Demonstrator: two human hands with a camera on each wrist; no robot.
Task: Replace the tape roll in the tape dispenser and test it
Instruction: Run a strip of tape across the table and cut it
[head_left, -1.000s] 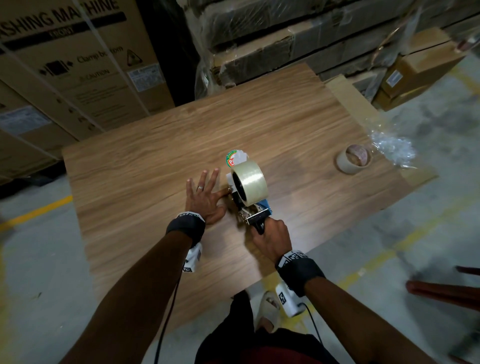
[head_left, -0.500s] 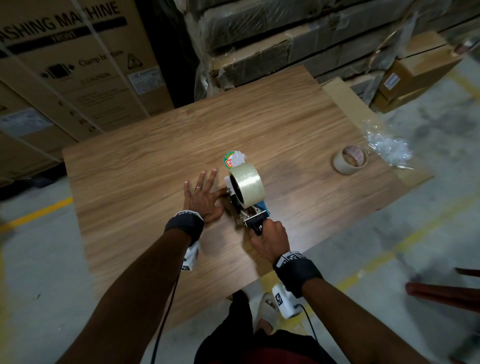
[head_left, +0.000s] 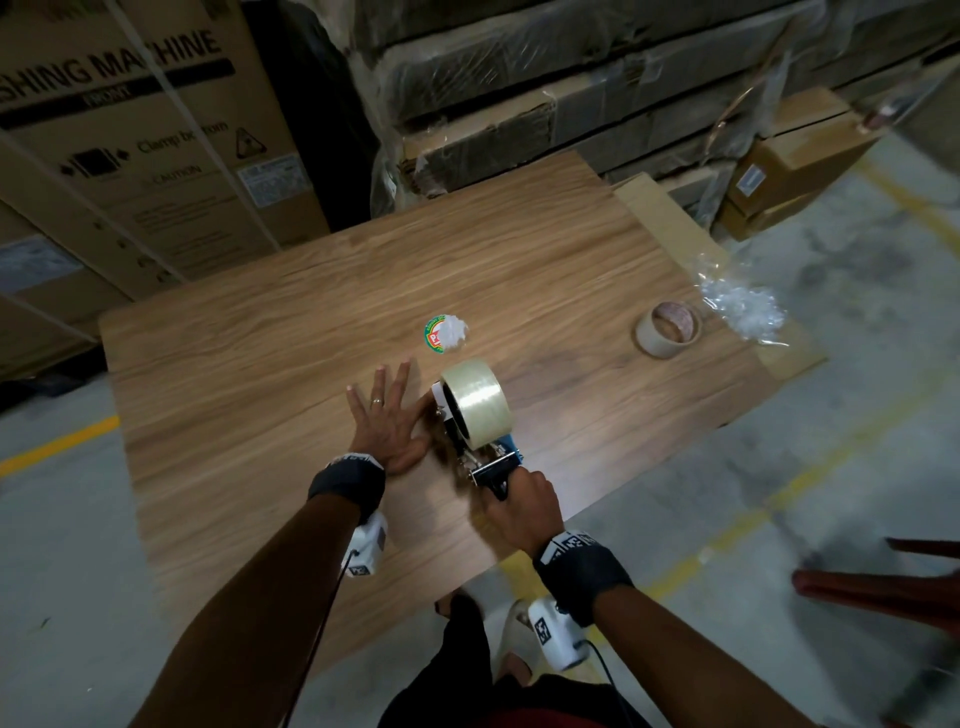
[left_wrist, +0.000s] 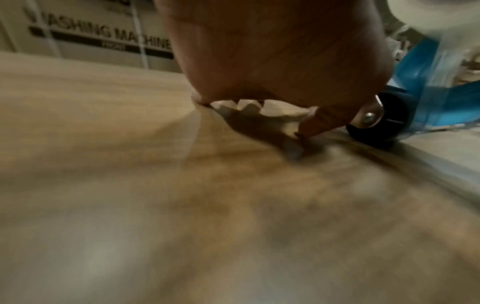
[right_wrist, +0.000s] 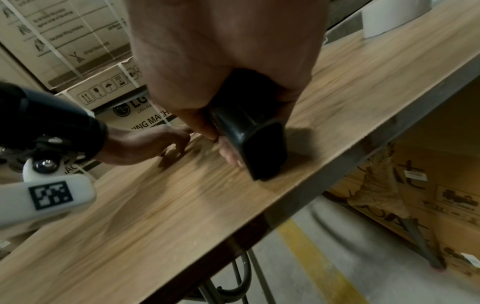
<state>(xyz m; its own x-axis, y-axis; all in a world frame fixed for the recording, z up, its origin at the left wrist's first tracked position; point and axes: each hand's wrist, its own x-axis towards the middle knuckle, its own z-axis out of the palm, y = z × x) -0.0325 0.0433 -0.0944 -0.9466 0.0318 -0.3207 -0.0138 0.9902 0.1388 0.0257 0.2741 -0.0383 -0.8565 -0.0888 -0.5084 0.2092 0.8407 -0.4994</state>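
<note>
New clear tape roll (head_left: 478, 402) was already seated on the tape dispenser (head_left: 485, 447), which stood on the desk (head_left: 260, 364) near its front edge. Right hand (head_left: 524, 501) was wrapped round the black handle (right_wrist: 249, 139), probably to drag the dispenser along the wood as the test pull. Left hand (head_left: 387, 421) lay flat beside the roller (left_wrist: 381, 121), fingers spread, thumb toward the dispenser, likely pinning the tape's free end; the tape itself couldn't be made out. Old, nearly spent roll (head_left: 669, 328) sat well apart to the right, next to crumpled plastic wrap (head_left: 743, 306). A peeled label (head_left: 444, 332) lay just beyond the dispenser.
</note>
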